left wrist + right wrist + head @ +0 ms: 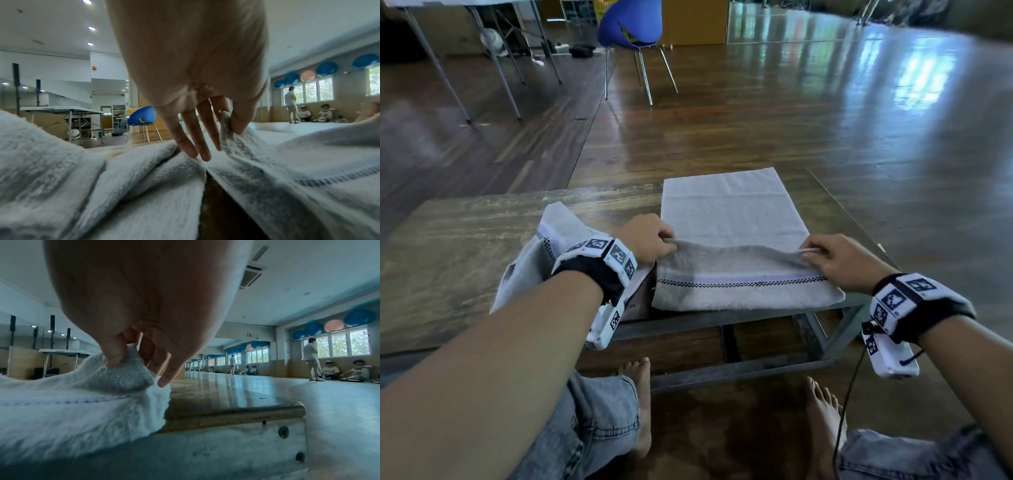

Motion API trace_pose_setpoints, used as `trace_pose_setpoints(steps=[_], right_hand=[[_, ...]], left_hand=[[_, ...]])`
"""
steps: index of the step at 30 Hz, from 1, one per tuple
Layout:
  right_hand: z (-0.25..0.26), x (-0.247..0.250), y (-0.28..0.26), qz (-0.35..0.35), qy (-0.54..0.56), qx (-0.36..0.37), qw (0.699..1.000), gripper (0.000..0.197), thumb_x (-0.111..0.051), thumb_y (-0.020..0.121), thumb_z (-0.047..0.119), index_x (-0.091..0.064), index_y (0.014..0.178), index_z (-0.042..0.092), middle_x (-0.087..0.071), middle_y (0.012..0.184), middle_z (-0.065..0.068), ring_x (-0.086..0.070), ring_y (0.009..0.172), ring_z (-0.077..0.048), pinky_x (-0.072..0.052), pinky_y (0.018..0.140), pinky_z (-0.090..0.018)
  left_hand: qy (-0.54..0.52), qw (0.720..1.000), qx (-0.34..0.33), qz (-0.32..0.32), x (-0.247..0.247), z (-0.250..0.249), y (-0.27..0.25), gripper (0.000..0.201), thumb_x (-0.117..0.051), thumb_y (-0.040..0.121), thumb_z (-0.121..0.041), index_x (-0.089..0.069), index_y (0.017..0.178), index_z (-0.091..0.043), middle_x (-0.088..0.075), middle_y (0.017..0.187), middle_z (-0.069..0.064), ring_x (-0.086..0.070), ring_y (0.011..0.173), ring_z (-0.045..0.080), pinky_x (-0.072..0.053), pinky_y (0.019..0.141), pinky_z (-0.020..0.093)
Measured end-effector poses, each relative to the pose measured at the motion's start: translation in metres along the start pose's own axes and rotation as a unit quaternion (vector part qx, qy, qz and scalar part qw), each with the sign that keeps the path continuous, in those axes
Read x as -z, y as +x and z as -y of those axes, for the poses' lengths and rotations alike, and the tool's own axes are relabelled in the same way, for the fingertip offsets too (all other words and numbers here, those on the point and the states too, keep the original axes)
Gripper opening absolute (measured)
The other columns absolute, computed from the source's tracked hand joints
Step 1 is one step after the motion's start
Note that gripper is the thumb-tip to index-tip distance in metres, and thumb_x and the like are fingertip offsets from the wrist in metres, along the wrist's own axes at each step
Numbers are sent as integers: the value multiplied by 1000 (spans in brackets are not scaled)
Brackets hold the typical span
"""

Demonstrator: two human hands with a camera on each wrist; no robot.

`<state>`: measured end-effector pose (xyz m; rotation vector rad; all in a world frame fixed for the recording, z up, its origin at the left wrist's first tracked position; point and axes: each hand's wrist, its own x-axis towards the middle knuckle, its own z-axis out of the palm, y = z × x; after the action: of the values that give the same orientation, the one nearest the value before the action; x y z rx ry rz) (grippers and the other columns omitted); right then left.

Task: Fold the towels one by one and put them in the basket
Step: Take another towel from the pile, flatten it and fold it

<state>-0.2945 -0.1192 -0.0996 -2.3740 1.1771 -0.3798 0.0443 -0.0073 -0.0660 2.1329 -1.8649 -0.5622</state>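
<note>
Towel mid-frame on table, long axis running away from the person. Left hand and right hand each pinch near-edge corner, lifted. Rest of towel lies beyond both grips, so fold probably goes forward. No basket visible.

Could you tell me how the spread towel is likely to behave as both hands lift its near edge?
The towel is probably floppy: its edge sags between the left hand and right hand. It likely won't slip; its fluffy pile bunches in each pinch. It seems light, raised by fingertips alone.
</note>
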Motion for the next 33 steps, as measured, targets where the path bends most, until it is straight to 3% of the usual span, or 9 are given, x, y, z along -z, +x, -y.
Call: trace_pose_setpoints(steps=[3,8,11,14,21,24,27,30,33], right_hand=[[0,-8,2,15,-7,0,1000,12,-59,98,21,-69,91,20,-70,86,-1,-64,81,-20,-49,72,-35],[-1,-8,4,-54,-7,10,998,13,-60,95,22,-65,84,29,-67,78,6,-60,74,-14,-41,63,-31],[-2,-9,5,-78,-14,10,997,9,-62,94,25,-68,88,27,-68,81,7,-60,77,-14,-42,69,-32],[-1,-8,5,-112,-22,-18,993,10,-58,96,26,-66,90,25,-68,83,2,-60,79,-20,-48,71,-35],[12,14,9,56,-108,-116,986,23,-56,93,26,-63,71,31,-66,92,-7,-61,90,-30,-48,80,-35],[13,27,10,96,-83,-104,986,23,-58,91,17,-67,72,25,-67,80,0,-62,77,-22,-43,69,-29],[6,32,10,-14,-29,-90,995,19,-58,93,17,-71,79,14,-69,77,-4,-62,73,-23,-43,66,-31],[7,26,13,-138,2,-53,989,16,-62,94,19,-68,80,22,-69,79,-1,-61,80,-23,-40,76,-30],[12,14,17,-129,6,-19,991,10,-63,95,20,-73,93,16,-71,86,-4,-63,81,-24,-42,72,-28]], left_hand=[[30,999,-12,18,-9,-4,2,13,-68,83,-17,-70,80,-5,-61,66,6,-52,65,19,-43,64,31],[52,998,-29,20,-14,-6,8,29,-71,87,-36,-58,71,-16,-54,68,-4,-50,65,14,-39,66,29],[58,997,-43,-21,-14,-7,11,23,-69,88,-33,-70,88,-10,-65,82,1,-60,80,17,-45,72,28],[76,997,-34,-11,-16,-8,12,22,-67,89,-29,-68,84,-8,-64,78,4,-58,76,19,-45,69,30],[99,986,1,131,1,-19,11,24,-64,88,-31,-68,72,-14,-62,76,3,-53,71,19,-44,69,32],[40,980,5,193,16,-22,6,25,-64,91,-30,-70,68,-22,-64,76,-2,-56,74,15,-51,71,33],[-4,994,7,106,24,-19,3,21,-64,91,-29,-71,74,-18,-66,78,1,-61,75,18,-48,64,27],[27,998,-9,-58,18,-15,5,23,-66,90,-28,-70,85,-5,-70,86,12,-62,83,26,-45,72,31],[30,995,-29,-87,7,-15,6,24,-69,89,-26,-70,90,-2,-71,93,13,-65,90,27,-51,84,38]])
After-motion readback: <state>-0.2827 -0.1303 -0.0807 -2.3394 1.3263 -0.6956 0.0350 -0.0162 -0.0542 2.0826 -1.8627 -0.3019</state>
